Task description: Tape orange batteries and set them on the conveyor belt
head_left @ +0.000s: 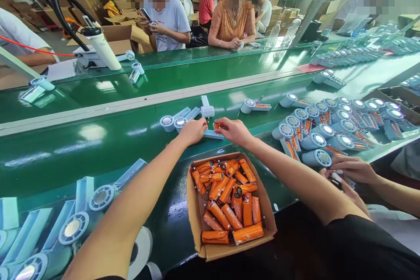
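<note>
Over the green conveyor, my right hand (233, 131) is closed in a pinch around an orange battery (217, 126). Close to it on the left, my left hand (196, 131) pinches what looks like a thin dark wire (207, 120); its far end is hidden. Just under the fingers lies a light-blue fan handle (213, 134), its round head out of sight. Other light-blue handheld fans (167, 123) lie beside and behind my left hand, one of them a fan (207, 110) past my fingertips. Below my wrists stands an open cardboard box (193, 227) holding many orange wired batteries (226, 190).
Fans with orange batteries (323, 131) crowd the right, where a co-worker's hands (352, 175) hold a part. Open-handled fans (75, 227) line the lower left, near a white tape roll (141, 249). People sit across the line. A white bottle (101, 48) stands at the far edge.
</note>
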